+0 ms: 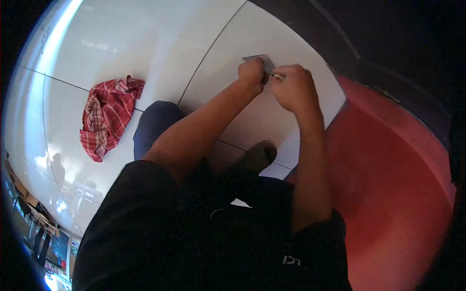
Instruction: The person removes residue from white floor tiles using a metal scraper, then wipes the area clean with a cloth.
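My left hand is closed around a flat grey plate with straight edges, which pokes out beyond the knuckles over the white tiled floor. Its kind is hard to tell, since my fingers cover much of it. Close beside it, my right hand has its fingers curled together by the plate's near corner. A small pale bit shows at those fingertips, too small to name. The two hands almost meet.
A crumpled red plaid cloth lies on the white tiles to the left. On the right is a red surface, bordered by a dark area. My knee is bent below the left forearm. Various items stand far lower left.
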`<state>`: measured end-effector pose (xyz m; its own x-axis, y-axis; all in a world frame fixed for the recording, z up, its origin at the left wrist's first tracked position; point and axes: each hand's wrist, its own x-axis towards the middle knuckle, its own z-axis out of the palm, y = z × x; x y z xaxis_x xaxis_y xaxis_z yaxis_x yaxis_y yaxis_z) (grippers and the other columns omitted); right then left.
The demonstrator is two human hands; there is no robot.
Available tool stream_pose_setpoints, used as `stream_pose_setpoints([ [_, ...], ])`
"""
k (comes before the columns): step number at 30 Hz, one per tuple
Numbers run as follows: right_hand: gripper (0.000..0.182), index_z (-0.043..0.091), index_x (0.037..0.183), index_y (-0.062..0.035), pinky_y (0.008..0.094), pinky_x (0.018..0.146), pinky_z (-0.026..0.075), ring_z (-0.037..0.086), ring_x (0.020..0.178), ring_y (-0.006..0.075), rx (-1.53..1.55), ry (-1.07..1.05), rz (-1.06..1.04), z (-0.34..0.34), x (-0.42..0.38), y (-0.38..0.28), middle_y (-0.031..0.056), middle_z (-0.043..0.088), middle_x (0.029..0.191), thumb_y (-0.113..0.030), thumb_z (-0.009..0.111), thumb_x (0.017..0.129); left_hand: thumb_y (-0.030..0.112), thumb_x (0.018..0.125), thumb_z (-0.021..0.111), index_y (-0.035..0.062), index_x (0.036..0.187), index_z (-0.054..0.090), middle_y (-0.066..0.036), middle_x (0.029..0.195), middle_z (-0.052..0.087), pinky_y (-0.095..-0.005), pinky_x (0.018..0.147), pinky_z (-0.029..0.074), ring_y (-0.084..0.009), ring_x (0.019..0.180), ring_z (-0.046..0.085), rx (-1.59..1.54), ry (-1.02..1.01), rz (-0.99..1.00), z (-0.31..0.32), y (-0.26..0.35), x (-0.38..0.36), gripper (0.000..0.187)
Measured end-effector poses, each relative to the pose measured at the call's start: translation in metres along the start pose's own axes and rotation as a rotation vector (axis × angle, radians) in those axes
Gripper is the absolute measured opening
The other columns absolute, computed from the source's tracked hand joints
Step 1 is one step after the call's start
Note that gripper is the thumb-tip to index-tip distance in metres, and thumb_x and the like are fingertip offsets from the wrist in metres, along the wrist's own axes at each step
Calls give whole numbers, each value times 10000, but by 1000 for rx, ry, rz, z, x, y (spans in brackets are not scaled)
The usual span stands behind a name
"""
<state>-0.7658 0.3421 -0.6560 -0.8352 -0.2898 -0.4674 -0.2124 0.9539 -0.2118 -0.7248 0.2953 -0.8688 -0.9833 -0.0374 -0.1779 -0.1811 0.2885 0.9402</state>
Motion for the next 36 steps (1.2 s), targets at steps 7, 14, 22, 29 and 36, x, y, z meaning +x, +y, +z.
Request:
stream_pose_setpoints([
  [7, 268, 664, 926, -19, 397, 805, 463, 606, 849, 358, -8, -46, 55, -6, 11, -15, 220, 622, 867, -129, 553, 708, 49, 699, 600, 30, 943, 601, -150, 869, 635, -360, 610, 481, -271, 789, 629, 224, -128, -283, -39, 52, 0, 245],
  [14, 243, 659, 902, -11, 388, 719, 479, 609, 797, 372, -46, -8, -32, -7, 12, -17, 231, 606, 845, -125, 557, 714, 74, 673, 638, 35, 884, 611, -167, 910, 636, -382, 699, 490, -317, 856, 619, 64, -91, -277, -41, 41, 7, 217],
  [22, 232, 661, 805, -15, 433, 786, 493, 613, 836, 370, -68, -11, 26, -4, -2, -26, 217, 630, 874, -191, 574, 682, 134, 735, 586, 7, 917, 579, -198, 919, 616, -391, 700, 486, -322, 848, 609, -201, 57, -306, -36, 37, -3, 222],
  [29, 262, 677, 891, -26, 395, 786, 476, 612, 851, 355, -145, -59, 21, -1, 9, -28, 212, 629, 893, -157, 566, 694, 67, 730, 592, -17, 822, 582, -195, 866, 630, -381, 654, 491, -338, 803, 615, 195, -21, -342, -57, 50, -3, 125],
  [36, 222, 686, 856, -59, 418, 795, 475, 608, 846, 352, -147, -67, -16, -1, 17, -35, 193, 637, 853, -161, 576, 691, 124, 772, 573, 2, 1023, 569, -261, 1061, 567, -408, 715, 487, -335, 977, 576, 137, -179, -421, -81, 64, 6, 279],
])
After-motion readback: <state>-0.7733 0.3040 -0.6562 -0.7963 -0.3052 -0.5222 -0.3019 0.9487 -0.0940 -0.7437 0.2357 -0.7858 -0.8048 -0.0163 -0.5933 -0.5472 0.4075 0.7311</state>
